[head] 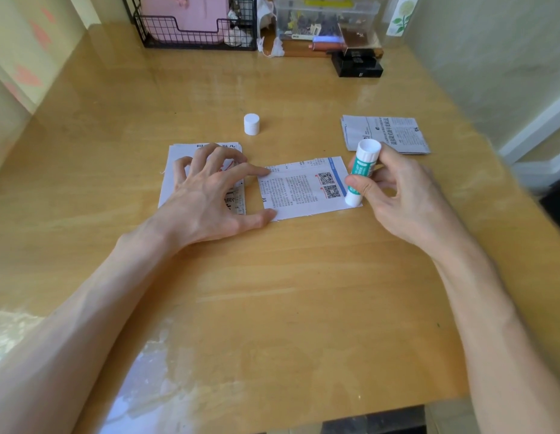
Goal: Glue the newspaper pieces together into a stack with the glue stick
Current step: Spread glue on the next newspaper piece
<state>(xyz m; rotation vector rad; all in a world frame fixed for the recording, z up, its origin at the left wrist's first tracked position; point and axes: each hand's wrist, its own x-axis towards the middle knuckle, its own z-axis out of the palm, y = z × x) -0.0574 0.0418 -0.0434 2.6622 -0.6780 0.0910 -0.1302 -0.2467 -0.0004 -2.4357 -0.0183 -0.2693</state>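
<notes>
A newspaper piece (303,189) with two QR codes lies flat at the table's middle. My left hand (209,189) is spread, its forefinger and thumb pressing on that piece's left edge, the other fingers over a second set of newspaper pieces (175,170) to the left. My right hand (394,189) grips a green-and-white glue stick (361,170), tilted, with its lower end touching the middle piece's right edge. The stick's white cap (251,124) stands upright behind the papers. More newspaper pieces (388,133) lie in a pile at the right.
A black wire basket (191,39) with a pink item stands at the back left of the wooden table (272,292). A clear plastic box (325,17) and a black box (356,65) sit at the back right. A wall borders the table on the right.
</notes>
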